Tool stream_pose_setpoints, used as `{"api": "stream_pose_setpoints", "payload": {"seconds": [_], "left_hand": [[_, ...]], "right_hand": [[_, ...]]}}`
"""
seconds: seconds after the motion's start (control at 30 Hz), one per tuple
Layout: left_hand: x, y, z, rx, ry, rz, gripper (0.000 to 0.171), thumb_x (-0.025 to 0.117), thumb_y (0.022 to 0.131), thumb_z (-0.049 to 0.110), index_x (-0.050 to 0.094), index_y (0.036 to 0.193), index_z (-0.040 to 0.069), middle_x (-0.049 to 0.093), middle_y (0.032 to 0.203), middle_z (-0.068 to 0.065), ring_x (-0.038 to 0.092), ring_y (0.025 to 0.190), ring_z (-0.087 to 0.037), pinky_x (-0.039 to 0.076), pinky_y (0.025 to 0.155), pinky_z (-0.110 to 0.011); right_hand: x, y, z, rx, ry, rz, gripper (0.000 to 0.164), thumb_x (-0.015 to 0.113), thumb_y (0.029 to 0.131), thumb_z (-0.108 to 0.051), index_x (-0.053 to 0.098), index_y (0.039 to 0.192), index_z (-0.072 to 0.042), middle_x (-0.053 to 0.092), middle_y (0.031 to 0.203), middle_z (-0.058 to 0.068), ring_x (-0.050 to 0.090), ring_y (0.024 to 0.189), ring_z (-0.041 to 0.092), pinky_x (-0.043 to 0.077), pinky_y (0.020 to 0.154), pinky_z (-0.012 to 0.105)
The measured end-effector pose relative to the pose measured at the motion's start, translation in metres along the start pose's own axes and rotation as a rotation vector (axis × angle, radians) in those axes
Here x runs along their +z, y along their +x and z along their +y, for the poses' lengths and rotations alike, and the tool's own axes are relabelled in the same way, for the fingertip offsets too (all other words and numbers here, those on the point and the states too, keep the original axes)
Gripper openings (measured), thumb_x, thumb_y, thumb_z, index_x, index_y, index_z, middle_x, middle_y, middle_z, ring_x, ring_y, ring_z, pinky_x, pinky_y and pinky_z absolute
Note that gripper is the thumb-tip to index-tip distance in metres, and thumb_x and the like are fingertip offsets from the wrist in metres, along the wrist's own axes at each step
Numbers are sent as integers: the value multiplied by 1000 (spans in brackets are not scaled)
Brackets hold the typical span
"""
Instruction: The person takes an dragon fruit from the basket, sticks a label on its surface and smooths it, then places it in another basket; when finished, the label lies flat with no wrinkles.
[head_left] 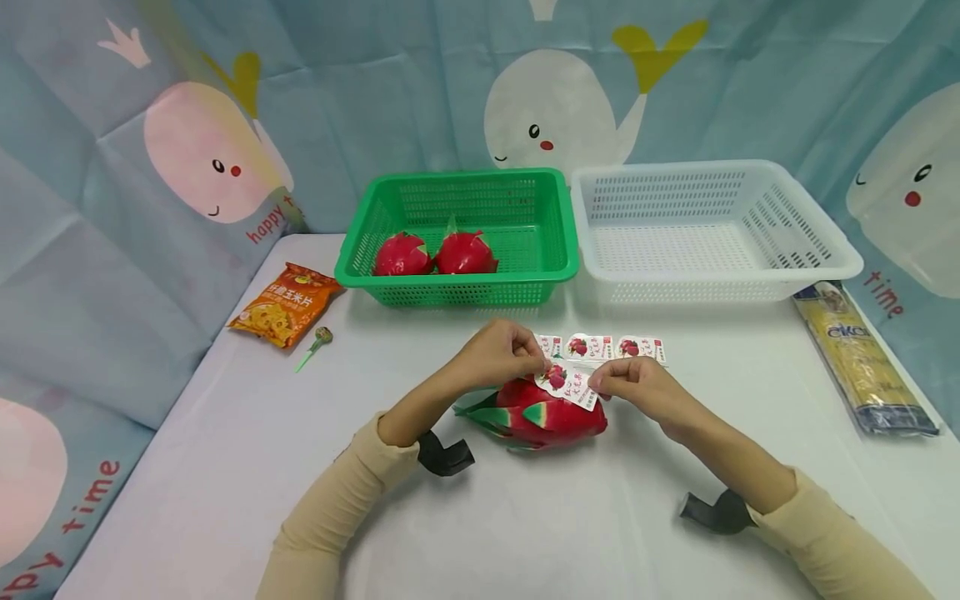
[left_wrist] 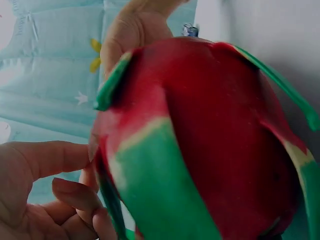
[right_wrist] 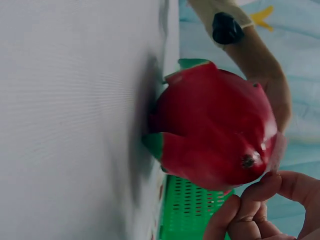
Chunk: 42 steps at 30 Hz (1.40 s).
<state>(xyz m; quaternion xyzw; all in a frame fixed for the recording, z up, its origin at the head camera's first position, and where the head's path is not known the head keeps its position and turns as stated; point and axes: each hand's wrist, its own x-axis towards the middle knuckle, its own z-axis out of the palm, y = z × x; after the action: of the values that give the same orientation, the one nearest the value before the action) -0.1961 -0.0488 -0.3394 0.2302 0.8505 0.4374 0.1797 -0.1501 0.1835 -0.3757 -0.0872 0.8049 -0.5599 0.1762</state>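
A red dragon fruit (head_left: 558, 423) with green-tipped scales lies on the white table, its leafy end to the left. Over its upper side is a white label sticker (head_left: 568, 384) printed with a red fruit. My left hand (head_left: 504, 354) pinches the sticker's left end between thumb and index finger. At the opposite end, my right hand (head_left: 637, 385) pinches the sticker's edge. In the right wrist view the sticker (right_wrist: 278, 152) stands edge-on against the dragon fruit (right_wrist: 215, 125). The left wrist view shows the fruit (left_wrist: 215, 130) close up, hiding most of the label.
Behind the hands lie more label stickers (head_left: 589, 346) in a row. A green basket (head_left: 457, 287) holds two dragon fruits (head_left: 465, 252); a white basket (head_left: 720, 287) stands beside it. An orange snack bag (head_left: 287, 305) and a lollipop (head_left: 321, 337) lie left, a pasta packet (head_left: 862, 358) right.
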Motion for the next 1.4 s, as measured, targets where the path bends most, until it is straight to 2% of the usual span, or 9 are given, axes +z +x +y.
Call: {"api": "stream_pose_setpoints", "payload": {"seconds": [0.13,0.2,0.3,0.43,0.57,0.73,1.0,1.27,1.4], "left_hand": [[2,2,-2,-7,100,17,15,68,78,21,66,66,11,47,49,3,38,46,-7,29,43,-19],[3,3,-3,32,150,47,13,68,77,20,62,69,12,47,54,3,42,51,-9,33,47,-20],[5,3,-6,173,185,84,4,65,79,13,64,82,12,60,74,1,56,73,-13,45,65,-26],[10,1,-12,374,193,58,20,64,84,11,70,103,13,61,107,-4,55,104,-18,47,87,-34],[13,-3,-20,434,191,4,23,67,84,19,71,107,15,58,118,-7,51,113,-16,48,87,-27],[17,-4,-36,506,161,5,29,68,83,21,68,112,15,58,119,-7,56,111,-17,48,91,-25],[23,-11,-52,653,164,78,37,71,80,18,65,115,11,61,118,-9,59,107,-13,49,91,-24],[26,-12,-59,715,103,130,34,68,81,9,64,114,3,58,120,-15,59,109,-20,49,92,-27],[27,-9,-61,742,74,141,28,68,80,5,67,108,1,60,118,-16,61,105,-22,50,90,-28]], "right_hand": [[1,2,3,-4,-18,-37,25,54,89,-18,60,93,6,54,77,-2,49,79,11,42,75,30],[2,2,3,-6,-27,-54,24,53,89,-18,57,91,5,53,77,-1,49,80,13,42,74,30],[4,1,3,-10,-41,-48,20,52,89,-17,53,92,3,52,79,0,49,80,14,42,73,28],[9,0,0,-99,-111,73,14,57,88,-16,53,93,-4,50,80,3,50,79,16,44,72,27],[20,0,-8,-181,-223,135,19,67,83,-25,55,90,-12,47,79,3,49,81,18,43,72,28],[28,2,-8,-150,-252,89,27,72,78,-27,52,87,-12,43,76,1,46,76,17,39,61,22],[14,-13,-3,-147,-377,-9,28,71,78,-31,51,89,-14,47,87,2,47,85,17,42,72,28],[32,-1,-19,-263,-354,82,23,73,78,-32,53,79,-19,46,87,0,49,90,15,44,79,33],[35,4,-19,-211,-401,108,28,73,76,-36,51,75,-19,43,85,1,45,85,16,41,67,28]]}}
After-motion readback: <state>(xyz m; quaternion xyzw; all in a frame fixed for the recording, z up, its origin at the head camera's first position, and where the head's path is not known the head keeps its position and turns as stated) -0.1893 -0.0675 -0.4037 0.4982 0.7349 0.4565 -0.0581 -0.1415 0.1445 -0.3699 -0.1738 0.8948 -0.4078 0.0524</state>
